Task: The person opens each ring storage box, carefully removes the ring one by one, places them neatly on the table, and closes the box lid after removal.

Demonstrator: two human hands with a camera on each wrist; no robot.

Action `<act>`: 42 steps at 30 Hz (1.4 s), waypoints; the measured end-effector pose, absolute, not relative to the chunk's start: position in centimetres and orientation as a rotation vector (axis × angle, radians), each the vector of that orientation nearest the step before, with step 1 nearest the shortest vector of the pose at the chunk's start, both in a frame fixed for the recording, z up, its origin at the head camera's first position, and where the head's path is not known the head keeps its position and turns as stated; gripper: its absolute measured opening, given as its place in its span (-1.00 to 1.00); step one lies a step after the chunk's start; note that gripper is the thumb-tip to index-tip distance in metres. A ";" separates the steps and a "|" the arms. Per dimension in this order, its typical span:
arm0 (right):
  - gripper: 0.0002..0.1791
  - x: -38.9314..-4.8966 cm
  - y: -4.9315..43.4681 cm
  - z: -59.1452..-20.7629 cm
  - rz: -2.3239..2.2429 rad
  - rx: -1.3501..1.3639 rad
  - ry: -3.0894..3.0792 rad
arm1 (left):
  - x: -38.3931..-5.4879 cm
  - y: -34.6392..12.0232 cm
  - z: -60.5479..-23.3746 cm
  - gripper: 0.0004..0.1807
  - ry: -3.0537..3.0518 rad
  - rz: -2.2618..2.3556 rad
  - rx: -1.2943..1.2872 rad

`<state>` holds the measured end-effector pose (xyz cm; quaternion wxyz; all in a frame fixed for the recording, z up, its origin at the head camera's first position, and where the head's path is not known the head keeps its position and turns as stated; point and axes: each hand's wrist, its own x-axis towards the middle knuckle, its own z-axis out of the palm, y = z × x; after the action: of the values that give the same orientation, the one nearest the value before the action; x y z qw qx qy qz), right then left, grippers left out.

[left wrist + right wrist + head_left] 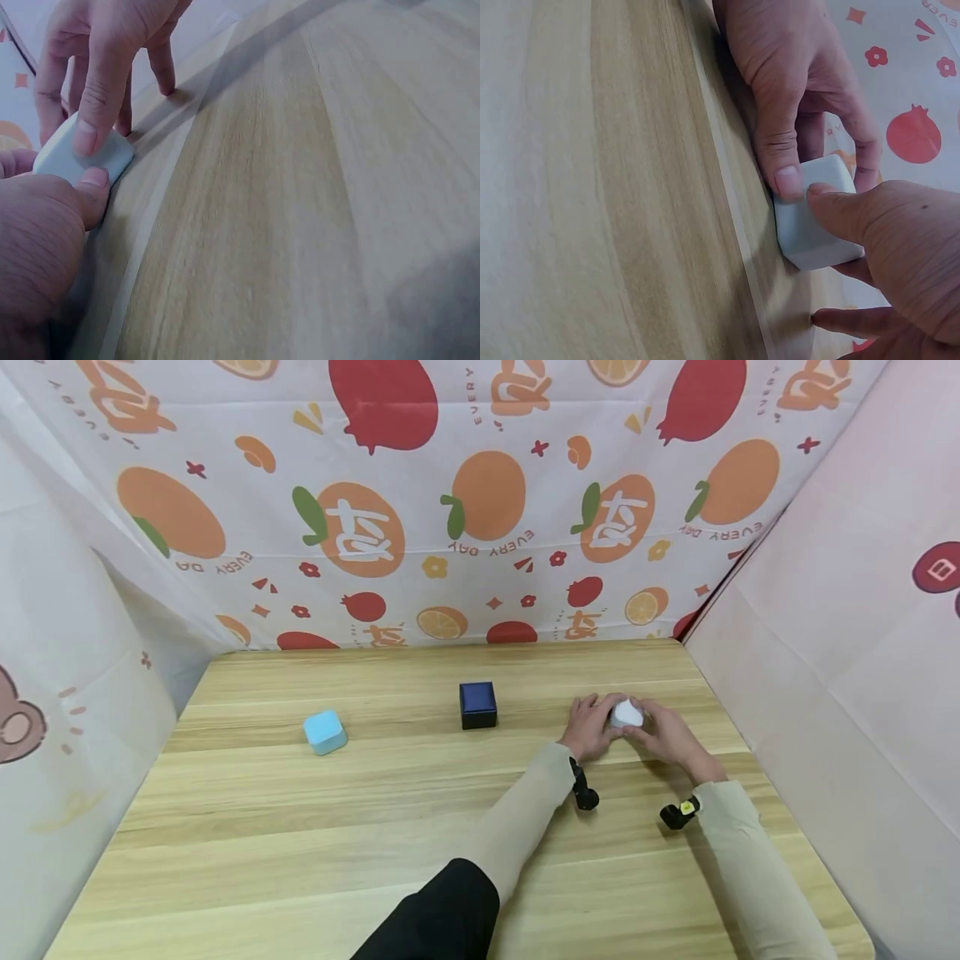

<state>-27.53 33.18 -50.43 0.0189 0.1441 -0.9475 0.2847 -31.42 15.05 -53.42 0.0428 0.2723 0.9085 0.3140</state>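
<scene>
A small white box (627, 714) with rounded corners sits at the back right of the table, between both hands. My left hand (590, 728) grips its left side, with the thumb on the face toward me. From the other side my right hand (670, 742) holds it between thumb and fingers. In the right wrist view both thumbs press the near face of the white box (810, 236), close together. One right fingertip touches the wood in the left wrist view. Fingers behind the white box (64, 159) are partly hidden.
A navy box (477, 705) with a black lower part stands left of my hands. Farther left is a light blue box (326, 732) with rounded corners. A fruit-print curtain (420, 560) hangs along the back edge of the wooden table (300, 827); pale sheets flank both sides.
</scene>
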 end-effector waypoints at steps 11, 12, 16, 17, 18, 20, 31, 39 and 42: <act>-0.54 -28.0 33.5 -50.1 1.018 0.360 -2.989 | -31.3 14.8 -52.8 -0.33 2.807 0.921 0.847; -0.55 -28.0 33.4 -50.1 1.031 0.364 -2.984 | -31.2 14.8 -52.8 -0.33 2.809 0.925 0.836; -0.56 -28.1 33.1 -50.3 1.059 0.379 -2.956 | -31.5 14.7 -53.1 -0.33 2.807 0.946 0.802; -0.56 -28.1 33.1 -50.4 1.057 0.379 -2.952 | -31.5 14.7 -53.2 -0.33 2.810 0.948 0.795; -0.57 -28.1 33.0 -50.6 1.055 0.379 -2.951 | -31.5 14.7 -53.3 -0.34 2.814 0.946 0.788; -0.57 -27.9 33.0 -50.8 1.049 0.384 -2.951 | -31.3 14.7 -53.4 -0.34 2.813 0.936 0.774; -0.57 -27.6 33.2 -50.6 1.073 0.378 -2.928 | -30.9 14.8 -53.1 -0.35 2.828 0.926 0.781; -0.56 -27.9 33.3 -50.2 1.109 0.375 -2.936 | -31.3 15.1 -53.5 -0.34 2.837 0.972 0.742; -0.55 -27.9 33.5 -50.1 1.124 0.340 -2.963 | -31.2 15.1 -53.4 -0.33 2.830 0.963 0.745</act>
<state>-27.90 33.47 -50.12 -0.0230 0.1068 -0.9294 0.3525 -31.23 15.12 -53.43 0.0304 0.2418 0.9181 0.3124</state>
